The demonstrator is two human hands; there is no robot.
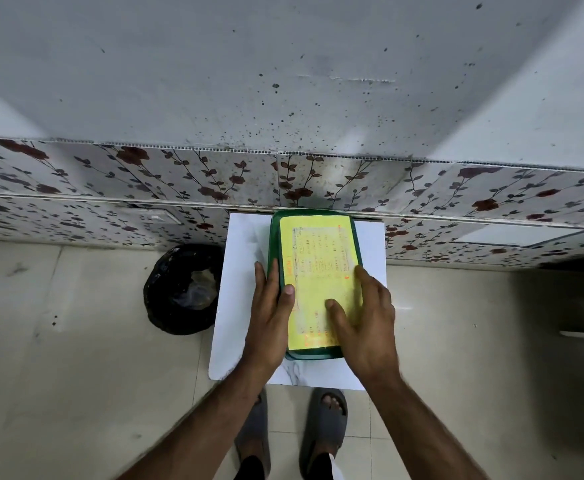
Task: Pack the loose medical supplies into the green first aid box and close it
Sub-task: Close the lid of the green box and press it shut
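Observation:
The green first aid box (276, 237) lies on a small white table (238, 306), its lid down and a yellow printed label (314, 258) covering the top. My left hand (269, 313) clasps the box's left side, thumb on the lid's edge. My right hand (366, 317) lies flat on the lid at its near right, fingers spread. No loose medical supplies are in sight on the table.
A black bin (183, 289) lined with a bag stands on the tiled floor left of the table. A floral-patterned wall (145, 188) runs right behind the table. My feet in grey slippers (325, 427) stand just below the table's near edge.

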